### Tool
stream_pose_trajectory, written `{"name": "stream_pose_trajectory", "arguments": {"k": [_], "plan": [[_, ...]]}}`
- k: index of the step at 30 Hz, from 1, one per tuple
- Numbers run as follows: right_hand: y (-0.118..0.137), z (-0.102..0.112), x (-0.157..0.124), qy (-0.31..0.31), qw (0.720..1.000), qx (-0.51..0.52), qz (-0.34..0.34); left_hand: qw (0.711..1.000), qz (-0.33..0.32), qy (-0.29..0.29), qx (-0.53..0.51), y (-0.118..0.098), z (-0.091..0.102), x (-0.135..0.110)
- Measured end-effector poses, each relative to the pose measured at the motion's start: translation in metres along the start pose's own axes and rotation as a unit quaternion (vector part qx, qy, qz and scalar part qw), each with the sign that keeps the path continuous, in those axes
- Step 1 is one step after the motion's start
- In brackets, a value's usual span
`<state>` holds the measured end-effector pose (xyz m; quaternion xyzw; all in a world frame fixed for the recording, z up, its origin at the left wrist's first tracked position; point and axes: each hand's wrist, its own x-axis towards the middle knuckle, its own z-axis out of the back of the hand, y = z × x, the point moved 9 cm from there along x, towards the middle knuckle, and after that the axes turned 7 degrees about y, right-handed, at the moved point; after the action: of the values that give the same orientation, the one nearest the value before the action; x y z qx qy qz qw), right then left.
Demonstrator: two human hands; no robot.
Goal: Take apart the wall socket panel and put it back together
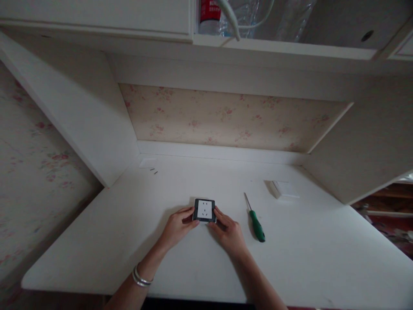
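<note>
A wall socket (204,209) with a white centre and dark frame is between my hands, low over or on the white desk; which of the two I cannot tell. Its slotted face points up. My left hand (177,224) grips its left edge with thumb and fingers. On the opposite edge, my right hand (229,232) holds it the same way. To the right of my right hand lies a screwdriver (256,224) with a green handle, its metal tip pointing away from me.
Two small screws (154,171) lie at the back left by a flat white plate (148,162). A white box-like piece (284,189) rests at the back right. Side panels flank the desk (106,241). Overhead, a shelf holds bottles (209,17) and a hanging cable (230,19).
</note>
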<state>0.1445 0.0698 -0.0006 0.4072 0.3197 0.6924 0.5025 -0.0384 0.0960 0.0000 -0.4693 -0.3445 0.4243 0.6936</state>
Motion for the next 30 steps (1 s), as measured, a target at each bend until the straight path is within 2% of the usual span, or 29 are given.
{"name": "stream_pose_trajectory", "arguments": {"k": [3, 5, 7, 9, 11, 14, 17, 20, 23, 30], "plan": [[-0.001, 0.000, -0.001, -0.006, 1.000, 0.025, -0.016, 0.998, 0.029, 0.024, -0.048, 0.004, 0.002, 0.000], [0.001, 0.000, -0.002, -0.013, 0.999, 0.039, -0.022, 0.997, 0.066, -0.018, -0.024, 0.013, 0.021, 0.003], [0.003, 0.003, -0.002, -0.029, 0.998, 0.057, -0.026, 0.990, 0.092, -0.094, 0.056, 0.020, 0.056, 0.010], [0.002, 0.008, -0.001, -0.053, 0.995, 0.080, -0.038, 0.973, 0.094, -0.138, 0.161, 0.023, 0.093, 0.025], [-0.002, 0.011, 0.000, -0.068, 0.991, 0.104, -0.056, 0.924, 0.118, -0.159, 0.327, 0.027, 0.130, 0.043], [-0.008, 0.014, 0.002, -0.079, 0.986, 0.117, -0.087, 0.887, 0.159, -0.188, 0.391, 0.040, 0.183, 0.064], [-0.012, 0.017, 0.002, -0.090, 0.985, 0.108, -0.105, 0.855, 0.205, -0.212, 0.426, 0.053, 0.219, 0.074], [-0.015, 0.018, 0.002, -0.093, 0.984, 0.101, -0.114, 0.838, 0.237, -0.214, 0.443, 0.065, 0.233, 0.080], [-0.016, 0.019, 0.002, -0.093, 0.984, 0.098, -0.118, 0.832, 0.246, -0.218, 0.448, 0.071, 0.232, 0.085], [-0.019, 0.019, 0.003, -0.082, 0.984, 0.098, -0.127, 0.842, 0.217, -0.248, 0.427, 0.057, 0.220, 0.086]]}}
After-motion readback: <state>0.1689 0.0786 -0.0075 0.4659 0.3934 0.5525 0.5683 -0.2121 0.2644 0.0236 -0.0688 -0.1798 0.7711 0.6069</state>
